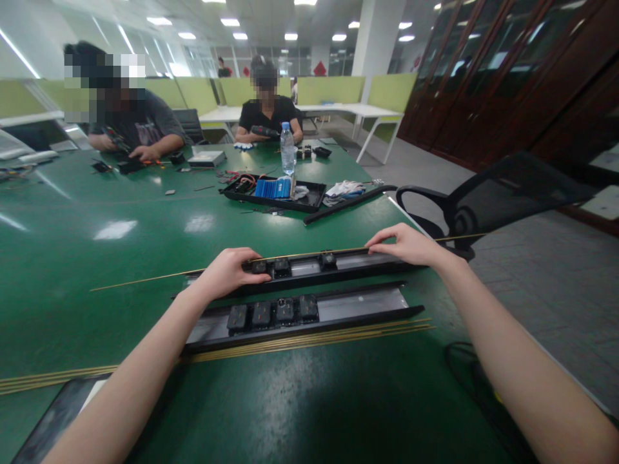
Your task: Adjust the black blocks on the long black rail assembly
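Observation:
Across the far black channel [309, 277] runs a thin brass rod [145, 281], stretching past both of its ends. My right hand [399, 245] pinches this rod near the channel's right end. Over the left part of the channel, my left hand [229, 274] is closed with thumb and fingers around the rod and beside a black socket module [260, 266]; its grip is partly hidden. Two more modules, one a black block [329, 260], sit in that channel. Nearer me lies a second black channel [360, 306] with several black socket modules [261, 314] grouped left of its middle.
Several brass rods [309, 339] lie along the near channel's front. A black tray [309, 200] with a blue box, gloves [344, 192], a water bottle [287, 148] and a black strip [348, 205] are farther back. Two people work across the table; a chair [483, 200] stands right.

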Demonstrator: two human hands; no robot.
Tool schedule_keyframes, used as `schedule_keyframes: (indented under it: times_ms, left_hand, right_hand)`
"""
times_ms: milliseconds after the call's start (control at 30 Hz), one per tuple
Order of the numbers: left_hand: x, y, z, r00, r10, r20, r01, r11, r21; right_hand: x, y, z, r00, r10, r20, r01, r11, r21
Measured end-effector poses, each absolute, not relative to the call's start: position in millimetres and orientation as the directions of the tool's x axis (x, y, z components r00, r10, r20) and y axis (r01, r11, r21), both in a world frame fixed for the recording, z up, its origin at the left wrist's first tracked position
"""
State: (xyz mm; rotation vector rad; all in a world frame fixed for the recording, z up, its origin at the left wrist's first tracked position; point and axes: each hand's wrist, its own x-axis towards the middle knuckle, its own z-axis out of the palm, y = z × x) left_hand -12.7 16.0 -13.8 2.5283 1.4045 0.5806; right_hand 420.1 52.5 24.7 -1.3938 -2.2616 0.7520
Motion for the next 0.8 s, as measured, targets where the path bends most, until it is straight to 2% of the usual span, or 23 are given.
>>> schedule_keyframes:
  times_ms: [800]
  left_hand:
    - [-14,17,-15,0.47,0.85,0.238,0.776,-0.526,0.347]
  right_hand:
    - [454,61,27,-0.403,0.915,-0.018,0.752,0.32,-0.576]
